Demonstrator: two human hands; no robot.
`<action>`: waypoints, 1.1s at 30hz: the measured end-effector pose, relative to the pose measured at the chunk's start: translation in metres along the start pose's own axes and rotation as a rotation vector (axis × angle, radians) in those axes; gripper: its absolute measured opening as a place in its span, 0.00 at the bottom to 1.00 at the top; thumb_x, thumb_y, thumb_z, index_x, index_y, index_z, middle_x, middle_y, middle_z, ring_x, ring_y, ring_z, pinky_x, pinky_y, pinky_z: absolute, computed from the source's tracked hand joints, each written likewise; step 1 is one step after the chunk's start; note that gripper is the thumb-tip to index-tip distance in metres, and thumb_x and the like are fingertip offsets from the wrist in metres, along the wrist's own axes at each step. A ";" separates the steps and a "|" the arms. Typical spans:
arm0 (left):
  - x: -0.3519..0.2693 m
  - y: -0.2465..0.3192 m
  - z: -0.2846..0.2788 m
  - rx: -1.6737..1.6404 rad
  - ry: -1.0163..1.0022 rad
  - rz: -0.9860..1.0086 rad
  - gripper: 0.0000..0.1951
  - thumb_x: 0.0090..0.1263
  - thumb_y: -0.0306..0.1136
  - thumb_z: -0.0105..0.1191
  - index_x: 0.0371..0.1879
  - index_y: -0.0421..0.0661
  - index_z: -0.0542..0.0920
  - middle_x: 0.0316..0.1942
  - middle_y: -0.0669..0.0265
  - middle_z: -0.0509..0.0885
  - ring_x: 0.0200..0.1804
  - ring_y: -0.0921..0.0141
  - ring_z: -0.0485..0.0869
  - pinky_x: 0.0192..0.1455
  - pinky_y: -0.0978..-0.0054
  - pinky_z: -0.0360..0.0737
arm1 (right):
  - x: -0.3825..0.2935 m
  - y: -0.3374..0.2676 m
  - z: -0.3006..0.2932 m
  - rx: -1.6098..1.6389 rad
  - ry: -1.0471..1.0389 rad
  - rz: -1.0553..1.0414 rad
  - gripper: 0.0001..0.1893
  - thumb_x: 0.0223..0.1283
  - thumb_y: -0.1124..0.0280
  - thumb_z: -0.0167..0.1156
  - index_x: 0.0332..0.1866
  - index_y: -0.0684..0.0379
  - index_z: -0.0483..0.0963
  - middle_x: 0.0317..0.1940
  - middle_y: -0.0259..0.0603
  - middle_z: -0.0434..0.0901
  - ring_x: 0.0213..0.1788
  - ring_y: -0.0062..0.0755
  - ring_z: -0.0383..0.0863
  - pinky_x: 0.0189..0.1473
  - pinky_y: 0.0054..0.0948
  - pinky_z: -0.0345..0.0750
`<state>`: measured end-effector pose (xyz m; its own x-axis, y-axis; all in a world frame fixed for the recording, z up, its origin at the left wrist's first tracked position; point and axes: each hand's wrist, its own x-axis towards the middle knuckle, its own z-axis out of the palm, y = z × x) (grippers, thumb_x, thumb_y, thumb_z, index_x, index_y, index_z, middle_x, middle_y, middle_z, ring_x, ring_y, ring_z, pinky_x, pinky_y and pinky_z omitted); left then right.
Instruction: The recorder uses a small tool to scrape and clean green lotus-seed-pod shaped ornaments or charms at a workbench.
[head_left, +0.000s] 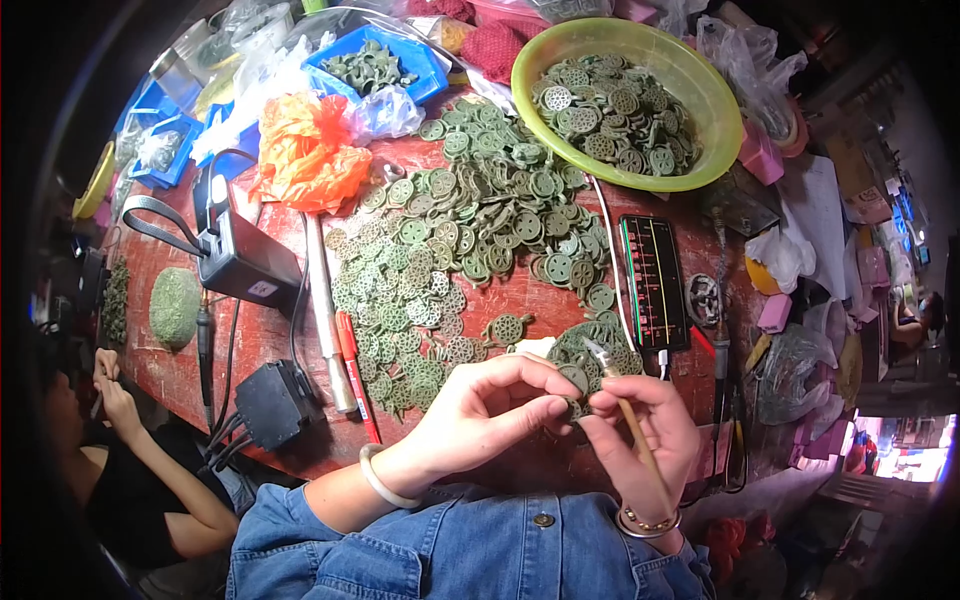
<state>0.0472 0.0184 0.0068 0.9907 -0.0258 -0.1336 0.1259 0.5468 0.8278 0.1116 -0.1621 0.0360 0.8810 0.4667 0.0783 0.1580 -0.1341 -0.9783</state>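
Between the fingertips of my left hand (484, 412) is a small green disc-shaped wax-like piece (574, 409). My right hand (651, 433) grips a thin wooden-handled knife-like tool (636, 431), its pale pointed metal tip aimed up and away from me. The fingertips of both hands nearly meet at the piece; whether the right fingers touch it is hard to tell. Just beyond them lies a round green mass (570, 341), partly covered by the tool and fingers. One openwork green disc with a stem (508, 328) rests apart on the red tabletop (480, 300).
Loose openwork discs (394, 315) and thicker button-like pieces (517, 202) cover the middle. Behind stands a yellow-green basin (720, 142) of similar pieces. A phone (655, 281), red marker (356, 375), metal rod (322, 315) and black box (274, 405) lie around. Another person (150, 480) sits left.
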 end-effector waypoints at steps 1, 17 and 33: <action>0.000 0.000 0.001 0.009 0.006 0.028 0.09 0.74 0.24 0.55 0.49 0.37 0.81 0.44 0.65 0.85 0.44 0.75 0.84 0.50 0.76 0.82 | -0.001 0.000 0.002 -0.054 0.002 0.015 0.16 0.54 0.84 0.69 0.48 0.65 0.77 0.38 0.39 0.83 0.41 0.20 0.84 0.44 0.20 0.81; 0.001 -0.001 0.000 -0.095 0.067 -0.056 0.10 0.74 0.25 0.55 0.51 0.37 0.81 0.45 0.65 0.85 0.41 0.75 0.85 0.48 0.78 0.83 | 0.003 0.008 0.008 -0.217 0.090 -0.297 0.15 0.52 0.87 0.63 0.44 0.61 0.77 0.36 0.38 0.82 0.40 0.33 0.82 0.45 0.28 0.79; 0.001 -0.006 0.001 0.148 0.083 0.077 0.11 0.72 0.22 0.57 0.52 0.37 0.78 0.46 0.65 0.82 0.46 0.75 0.82 0.49 0.76 0.82 | -0.002 0.002 -0.004 0.078 -0.033 -0.055 0.14 0.57 0.89 0.60 0.47 0.67 0.72 0.40 0.39 0.77 0.42 0.21 0.80 0.47 0.22 0.78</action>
<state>0.0478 0.0144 0.0024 0.9908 0.0837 -0.1067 0.0626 0.4153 0.9075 0.1120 -0.1668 0.0347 0.8565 0.5003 0.1269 0.1690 -0.0396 -0.9848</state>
